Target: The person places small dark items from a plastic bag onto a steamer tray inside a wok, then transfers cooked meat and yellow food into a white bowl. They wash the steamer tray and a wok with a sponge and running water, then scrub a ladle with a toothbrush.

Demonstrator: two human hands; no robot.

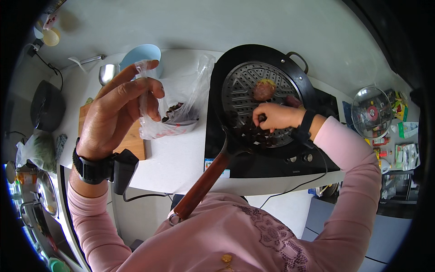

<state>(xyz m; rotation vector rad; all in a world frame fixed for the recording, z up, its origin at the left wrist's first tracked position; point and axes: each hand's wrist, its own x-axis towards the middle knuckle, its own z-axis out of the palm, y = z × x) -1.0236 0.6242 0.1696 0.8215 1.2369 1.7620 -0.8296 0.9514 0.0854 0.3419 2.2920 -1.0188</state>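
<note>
My left hand [117, 108] is raised over the counter, fingers pinching the rim of a clear plastic bag [180, 127]. Dark pieces [174, 111] show inside the bag, partly hidden by its folds. My right hand [283, 116] reaches over a black wok [234, 63], its fingertips closed on a small dark piece [262, 118]. Inside the wok lies a perforated metal steamer plate [239, 86]. On the plate, a reddish-brown tuber [264, 90] sits toward the back, and another reddish one [293, 101] is partly hidden by my right hand. Several dark, shiny pieces [260, 137] lie at the front.
The wok's wooden handle [204, 185] points toward my body. Beneath the wok is a black cooktop [217, 144]. A light blue container [144, 51], a wooden cutting board [131, 149] and a dark pot [47, 106] are left; a glass lid [371, 112] is right.
</note>
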